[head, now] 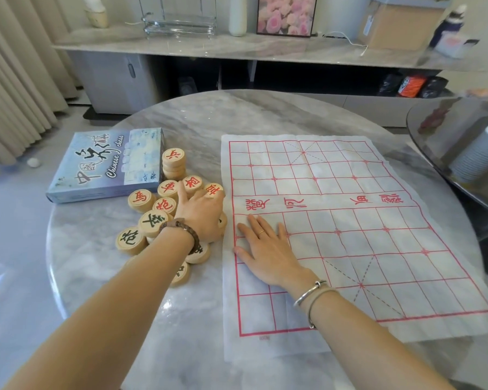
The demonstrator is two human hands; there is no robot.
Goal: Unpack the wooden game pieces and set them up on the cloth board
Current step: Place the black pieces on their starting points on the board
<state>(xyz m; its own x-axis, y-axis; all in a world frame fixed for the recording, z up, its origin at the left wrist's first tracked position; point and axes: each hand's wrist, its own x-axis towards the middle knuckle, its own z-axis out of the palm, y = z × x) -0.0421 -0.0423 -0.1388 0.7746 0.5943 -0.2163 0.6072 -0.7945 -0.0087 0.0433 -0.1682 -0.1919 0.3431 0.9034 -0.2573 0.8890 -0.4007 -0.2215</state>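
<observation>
A blue Chinese chess box (104, 167) was positioned at the left of the marble desk (181, 319). Just beside its right edge, the wooden game pieces (150, 220) were heaped loosely, with a short stack (174, 163) at the far end. The left hand (202, 215) was laid over the heap, index finger extended and the remaining fingers bent across the discs. Whether a piece was held beneath the palm could not be determined. The right hand (268, 249) was pressed flat, fingers straight and spread, on the near left part of the cloth board (378, 235). No piece was seen on the board. The board was located directly right of the heap, its long axis running away from the person. The left hand was judged the nearer to the pieces.
</observation>
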